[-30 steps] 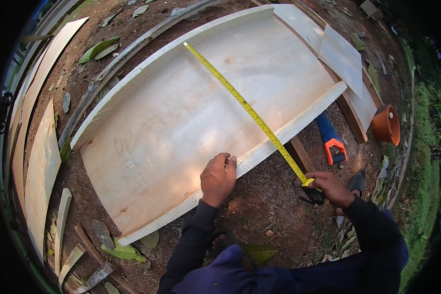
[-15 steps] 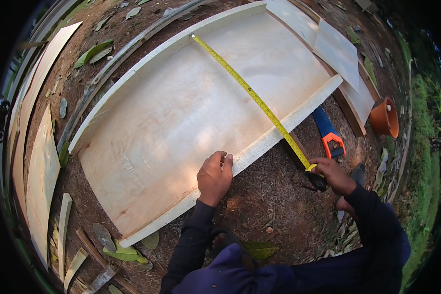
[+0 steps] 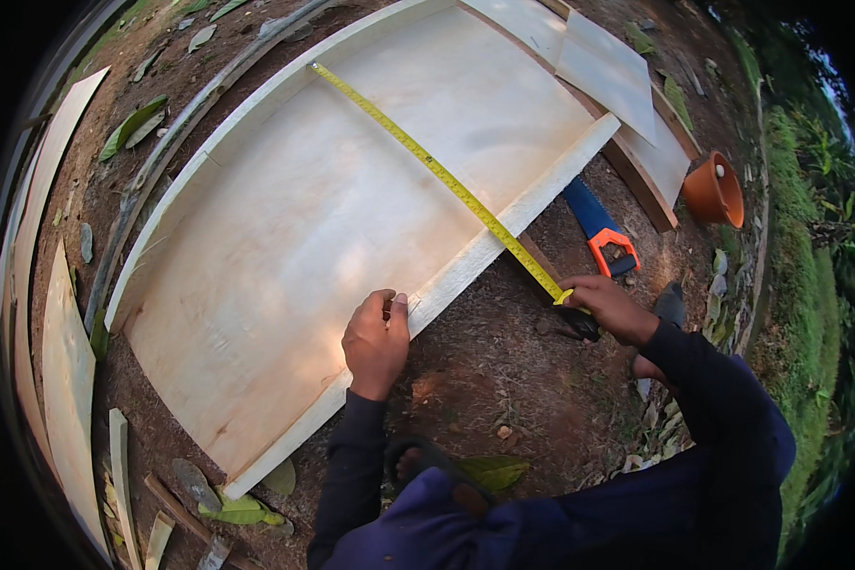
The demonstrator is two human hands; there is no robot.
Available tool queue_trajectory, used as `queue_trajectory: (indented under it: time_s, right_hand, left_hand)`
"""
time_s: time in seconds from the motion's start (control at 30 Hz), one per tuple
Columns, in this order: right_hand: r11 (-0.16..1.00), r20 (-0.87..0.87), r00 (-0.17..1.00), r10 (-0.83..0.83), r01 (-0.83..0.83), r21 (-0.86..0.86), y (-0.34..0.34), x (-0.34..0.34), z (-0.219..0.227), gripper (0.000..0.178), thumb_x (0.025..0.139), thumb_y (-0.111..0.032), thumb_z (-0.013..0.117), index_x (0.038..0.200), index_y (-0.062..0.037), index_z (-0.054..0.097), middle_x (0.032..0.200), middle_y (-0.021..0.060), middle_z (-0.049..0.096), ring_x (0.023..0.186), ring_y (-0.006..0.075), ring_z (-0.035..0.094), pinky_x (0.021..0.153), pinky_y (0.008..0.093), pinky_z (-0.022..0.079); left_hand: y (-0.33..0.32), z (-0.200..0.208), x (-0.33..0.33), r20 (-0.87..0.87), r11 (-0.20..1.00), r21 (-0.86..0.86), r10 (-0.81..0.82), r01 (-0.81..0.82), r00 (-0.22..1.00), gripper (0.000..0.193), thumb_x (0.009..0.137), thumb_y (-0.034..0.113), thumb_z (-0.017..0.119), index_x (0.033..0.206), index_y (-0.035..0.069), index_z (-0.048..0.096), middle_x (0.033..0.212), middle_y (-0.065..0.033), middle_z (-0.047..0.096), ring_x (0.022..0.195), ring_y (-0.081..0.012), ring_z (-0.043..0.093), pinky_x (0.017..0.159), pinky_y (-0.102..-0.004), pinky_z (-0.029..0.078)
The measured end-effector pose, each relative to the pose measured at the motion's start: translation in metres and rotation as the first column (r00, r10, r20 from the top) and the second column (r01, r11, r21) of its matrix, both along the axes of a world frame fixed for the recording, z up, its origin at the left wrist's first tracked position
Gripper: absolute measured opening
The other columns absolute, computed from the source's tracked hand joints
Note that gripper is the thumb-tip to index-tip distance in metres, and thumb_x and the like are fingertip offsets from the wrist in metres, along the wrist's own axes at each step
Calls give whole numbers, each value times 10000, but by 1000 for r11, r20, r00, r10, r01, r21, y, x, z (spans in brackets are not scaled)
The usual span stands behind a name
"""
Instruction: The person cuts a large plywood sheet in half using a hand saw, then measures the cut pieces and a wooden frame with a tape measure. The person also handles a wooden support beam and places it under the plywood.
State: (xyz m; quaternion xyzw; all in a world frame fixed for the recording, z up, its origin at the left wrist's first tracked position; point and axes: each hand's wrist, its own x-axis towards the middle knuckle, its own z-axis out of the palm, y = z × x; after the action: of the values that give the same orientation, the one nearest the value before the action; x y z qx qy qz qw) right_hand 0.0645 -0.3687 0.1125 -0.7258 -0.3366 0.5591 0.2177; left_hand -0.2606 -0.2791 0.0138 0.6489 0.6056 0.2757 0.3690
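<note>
Held one yellow tape measure in the right hand, clasped around the near end, with the ribbon running out ahead over one large pale wooden panel to the far board. Posed the left hand, fingers curled, over the near board, to the left of the tape; could not tell of any grasp there. Counted two edge boards in all on the panel, one nearest the hands, one farthest.

Spotted one blue handsaw with an orange and black handle on the ground just beyond the right hand. Noted farther out on that side two pale sheets, overlapping, beside a brown beam, and one orange-brown pot. Tallied well to the left of the left hand at least two thin boards, two pale strips and one brown stick; found one grey pole past the far board.

Showed reddish-brown soil below both hands, littered with several leaves. Shot outdoors, with green grass well right of the right hand and patches of sunlight on the panel.
</note>
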Motion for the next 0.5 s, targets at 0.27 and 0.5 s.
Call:
queue_trajectory:
  time_s: [0.27,0.5]
  right_hand:
    - [995,84,993,84,-87,41,4,24,-27,353,940,-210,604,1179,21,722,1003,61,667,967,151,605,879,319,475]
    - [998,47,997,60,-60,5,5,21,-25,328,971,-144,560,1217,27,693,1105,57,692,1043,132,620,967,292,485]
  left_hand:
    - [0,0,0,6,1000,7,-13,13,1000,268,992,288,659,1049,33,720,933,-156,758,854,-306,733,782,-424,556]
    - [0,1,1,5,1000,5,-6,6,1000,267,990,283,664,1050,30,720,929,-160,757,851,-308,732,774,-422,557]
